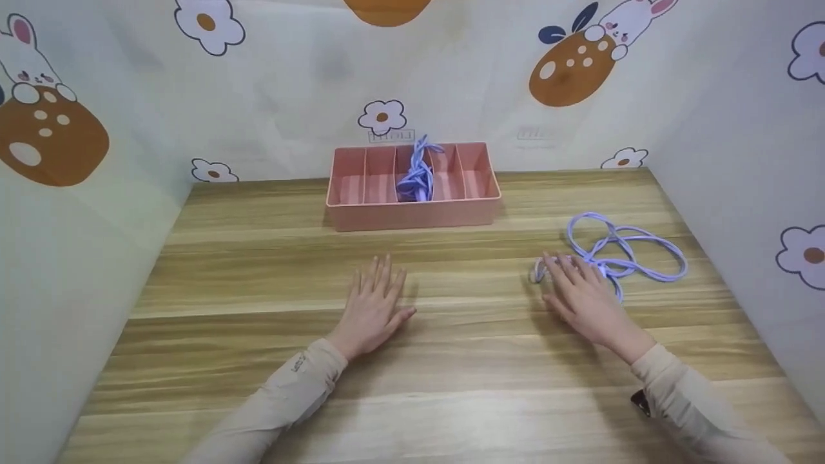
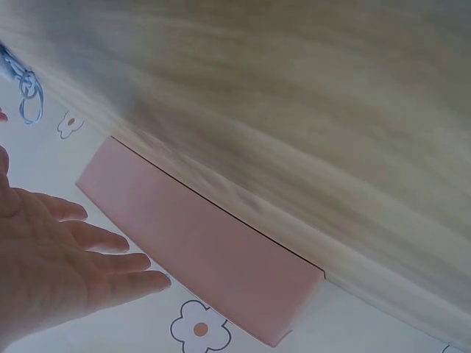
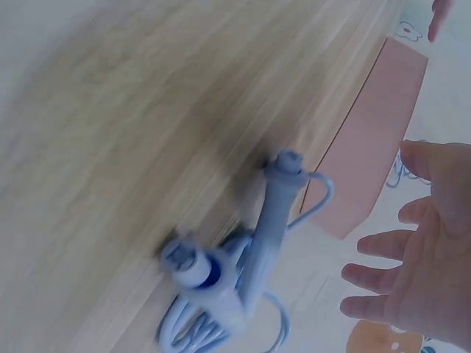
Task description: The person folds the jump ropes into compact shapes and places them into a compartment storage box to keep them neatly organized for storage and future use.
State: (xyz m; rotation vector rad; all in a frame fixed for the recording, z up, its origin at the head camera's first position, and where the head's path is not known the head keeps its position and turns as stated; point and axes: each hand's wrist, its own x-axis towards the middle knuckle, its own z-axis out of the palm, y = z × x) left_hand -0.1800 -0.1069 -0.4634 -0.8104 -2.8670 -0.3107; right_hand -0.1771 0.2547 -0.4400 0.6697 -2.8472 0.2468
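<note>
A lavender-blue jump rope [image 1: 602, 267] lies loosely looped at the table's right side. Over its near-left part hovers my right hand [image 1: 590, 306], palm down, fingers spread and fairly straight, hiding some of the rope. The right wrist view shows two thick handles [image 3: 268, 228] with cord coiled beside them, and that hand apart from them. My left hand [image 1: 370, 316] hovers palm down left of centre, fingers extended, holding nothing. Ahead of it stands a pink divided box [image 1: 412, 217]. A bundle of similar lavender cord [image 1: 419, 177] fills its middle compartment and rises above the rim.
The wood-grain table [image 1: 258, 258] is walled at the back and both sides by pale sheets [image 1: 290, 96] printed with flowers and rabbits. The box stands close to the back wall. Its other compartments show bare pink floors.
</note>
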